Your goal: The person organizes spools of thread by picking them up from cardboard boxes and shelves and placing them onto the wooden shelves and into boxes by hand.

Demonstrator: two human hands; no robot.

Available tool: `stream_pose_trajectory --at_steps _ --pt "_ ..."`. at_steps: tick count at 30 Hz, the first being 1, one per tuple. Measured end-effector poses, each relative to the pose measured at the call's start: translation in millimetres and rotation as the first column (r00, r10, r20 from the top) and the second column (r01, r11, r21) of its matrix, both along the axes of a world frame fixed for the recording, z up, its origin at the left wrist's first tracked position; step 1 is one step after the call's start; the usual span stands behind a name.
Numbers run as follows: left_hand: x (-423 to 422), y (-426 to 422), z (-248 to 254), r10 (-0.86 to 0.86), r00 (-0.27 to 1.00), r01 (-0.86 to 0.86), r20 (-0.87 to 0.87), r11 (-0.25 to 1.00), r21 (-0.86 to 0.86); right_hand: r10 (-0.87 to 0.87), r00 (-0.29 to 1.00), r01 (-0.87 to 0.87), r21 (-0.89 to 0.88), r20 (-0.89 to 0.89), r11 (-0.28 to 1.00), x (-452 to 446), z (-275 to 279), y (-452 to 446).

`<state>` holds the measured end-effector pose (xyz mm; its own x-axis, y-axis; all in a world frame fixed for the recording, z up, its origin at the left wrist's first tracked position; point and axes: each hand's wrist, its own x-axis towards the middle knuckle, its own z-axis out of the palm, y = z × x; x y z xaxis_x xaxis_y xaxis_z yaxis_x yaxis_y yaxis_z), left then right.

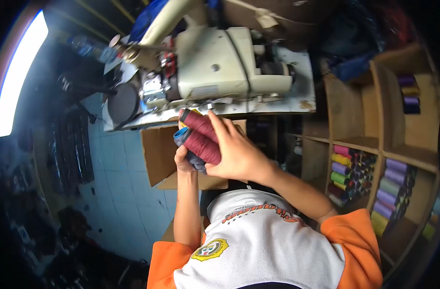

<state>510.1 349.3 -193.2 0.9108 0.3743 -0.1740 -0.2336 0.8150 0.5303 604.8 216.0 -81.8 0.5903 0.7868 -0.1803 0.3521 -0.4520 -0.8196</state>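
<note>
Several thread spools are bunched together between my two hands, in front of the sewing machine's table. A maroon thread spool (202, 147) lies at the front of the bunch, and another maroon thread spool (199, 123) sits just above it. My right hand (241, 151) is wrapped over both from the right. Beneath them, a dark grey thread spool (197, 164) rests against my left hand (183, 161), whose thumb presses on it while most other fingers are hidden. A bit of yellow shows behind the bunch, too covered to make out fully.
The cream sewing machine (213, 65) stands on a white table (304, 91) just beyond my hands. Below the table edge is an open cardboard box (158, 154). Wooden shelves (381, 151) at right hold many coloured thread spools (343, 168). A bright tube lamp (20, 72) glows at left.
</note>
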Motion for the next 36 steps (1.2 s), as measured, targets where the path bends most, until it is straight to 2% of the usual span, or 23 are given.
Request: stream_pose_trajectory --at_steps 1,4,7,8,10,12,13,16,20,21,24,25,28,29,31,32,34,35,36 --pt "14 -12 -1 -0.028 1.0 0.027 0.012 0.999 0.038 -0.056 0.983 0.054 0.015 0.174 0.998 -7 -4 -7" --pt "36 -42 -18 -0.115 0.993 0.116 -0.017 0.991 0.069 -0.198 0.915 0.22 -0.023 0.352 0.975 -6 -1 -33" --pt "56 -79 -33 -0.199 0.977 0.203 -0.072 0.978 0.053 -0.287 0.896 0.368 -0.205 0.338 0.907 1 16 -58" --pt "64 -90 -37 -0.225 0.972 0.228 -0.063 0.973 0.034 -0.259 0.882 0.384 -0.284 0.394 0.879 4 16 -66" --pt "82 -109 -38 -0.38 0.921 0.389 0.083 0.909 -0.149 -0.291 0.83 0.451 -0.266 0.476 0.852 11 15 -88" --pt "99 -134 -23 -0.449 0.886 0.463 0.119 0.87 -0.17 -0.357 0.809 0.47 -0.148 0.466 0.87 17 20 -108" --pt "104 -141 -32 -0.459 0.878 0.478 0.137 0.863 -0.164 -0.376 0.804 0.484 -0.14 0.461 0.864 17 27 -113" --pt "115 -155 -35 -0.532 0.835 0.549 0.14 0.817 -0.177 -0.449 0.694 0.54 0.006 0.563 0.842 16 26 -126" --pt "133 -185 -30 -0.587 0.788 0.614 0.186 0.729 -0.304 -0.6 0.694 0.626 0.076 0.398 0.776 26 32 -134" --pt "137 -192 -27 -0.59 0.783 0.62 0.196 0.713 -0.328 -0.578 0.612 0.64 0.091 0.539 0.763 25 35 -135" --pt "142 -205 -19 -0.609 0.765 0.639 0.21 0.678 -0.363 -0.567 0.508 0.694 0.081 0.648 0.716 22 19 -134" --pt "143 -206 -16 -0.618 0.756 0.651 0.217 0.674 -0.349 -0.595 0.534 0.706 0.07 0.6 0.705 24 20 -136" --pt "147 -201 -13 -0.654 0.713 0.702 0.254 0.663 -0.262 -0.69 0.635 0.673 0.191 0.347 0.715 36 22 -147" --pt "147 -199 -14 -0.669 0.695 0.719 0.264 0.664 -0.208 -0.692 0.625 0.656 0.237 0.362 0.716 38 16 -151" --pt "150 -199 -11 -0.686 0.678 0.731 0.265 0.667 -0.144 -0.673 0.714 0.642 0.204 0.195 0.739 41 28 -160" --pt "148 -199 -4 -0.668 0.712 0.702 0.216 0.68 -0.212 -0.653 0.75 0.63 0.187 0.104 0.754 42 37 -165" --pt "147 -201 29 -0.663 0.694 0.719 0.28 0.657 -0.227 -0.672 0.74 0.663 0.168 -0.002 0.73 43 51 -172" --pt "145 -196 8 -0.655 0.744 0.66 0.128 0.694 -0.287 -0.673 0.74 0.663 0.196 -0.022 0.722 44 54 -176" --pt "147 -200 -19 -0.621 0.765 0.644 0.172 0.724 -0.249 -0.676 0.736 0.665 0.227 -0.04 0.711 46 58 -179"
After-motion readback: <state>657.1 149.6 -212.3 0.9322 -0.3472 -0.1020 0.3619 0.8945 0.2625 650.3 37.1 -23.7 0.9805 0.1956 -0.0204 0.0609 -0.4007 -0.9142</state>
